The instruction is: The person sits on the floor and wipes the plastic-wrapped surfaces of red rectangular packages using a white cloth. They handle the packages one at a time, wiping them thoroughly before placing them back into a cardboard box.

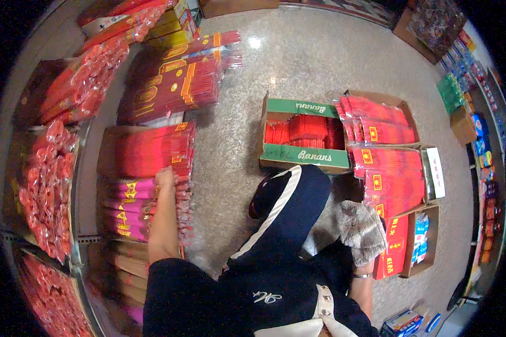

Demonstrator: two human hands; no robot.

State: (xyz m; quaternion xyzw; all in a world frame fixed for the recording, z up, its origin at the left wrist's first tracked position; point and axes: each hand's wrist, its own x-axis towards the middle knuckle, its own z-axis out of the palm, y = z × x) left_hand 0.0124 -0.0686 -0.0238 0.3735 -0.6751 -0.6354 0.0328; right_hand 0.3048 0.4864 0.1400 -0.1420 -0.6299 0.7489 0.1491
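My left hand (165, 177), its fingers partly curled, touches the lower edge of a stack of red plastic-wrapped packs (143, 149) on the left. Pink packs with yellow print (128, 210) lie beside that forearm. Whether the fingers grip a pack is unclear. Over on the right, a grey cloth (362, 231) covers most of my right hand (364, 268), which appears to hold it; a bracelet circles the wrist. Red packs in clear film (392, 181) lie close to the cloth, in cartons. A green and white banana box (322, 158) beyond my knee holds red packs.
Dark red packs (177, 86) jut out over the floor at upper left. Shelves with wrapped red goods (50, 198) line the left side. An open carton with blue and white packets (423, 242) is at right, before a shelf of small goods (485, 147). A blue box (402, 324) lies at lower right.
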